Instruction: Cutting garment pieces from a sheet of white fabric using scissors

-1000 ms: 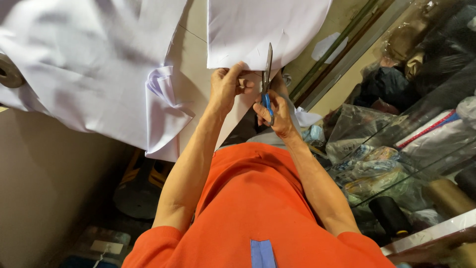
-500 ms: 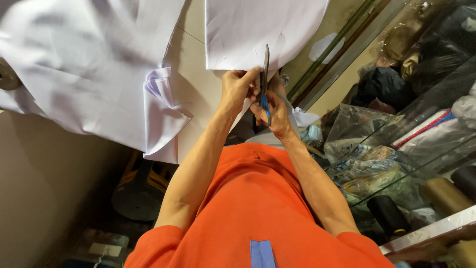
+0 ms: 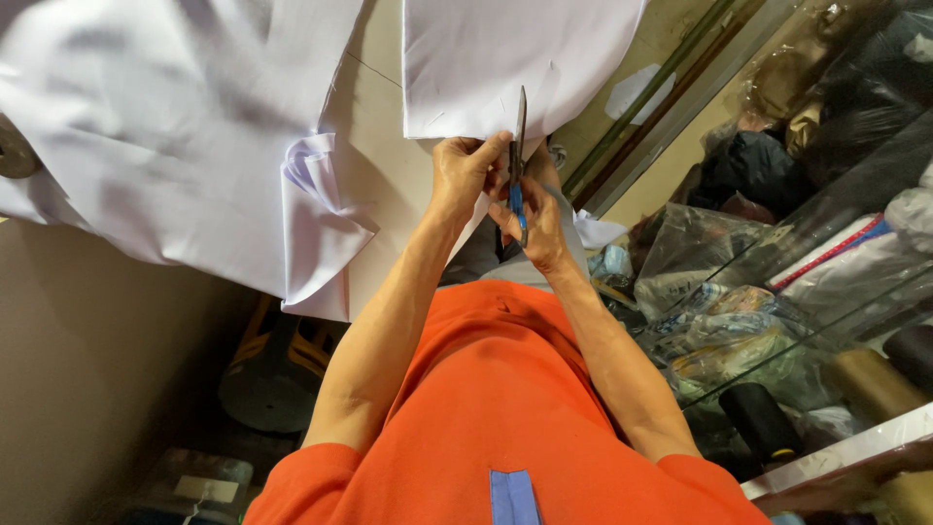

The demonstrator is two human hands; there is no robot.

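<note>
Head view: a pair of scissors [image 3: 519, 165] with blue handles is held in the right hand [image 3: 540, 226], the fingers closed through and around the handles; the blades are pointed away from the body and laid against the near edge of a white fabric piece [image 3: 505, 63]; whether the blades are parted cannot be told, since they are seen edge-on. That near edge is pinched by the left hand [image 3: 465, 173], its fingers curled onto the cloth just beside the blades; the two hands are touching or nearly so. The piece is spread on a pale cutting table [image 3: 379, 175]; a larger white sheet [image 3: 165, 126] is lain to one side on the same table, one corner folded and hanging over the edge. An orange shirt [image 3: 486, 408] is seen below; bagged cloth rolls [image 3: 739, 292] are stacked on the right.
</note>
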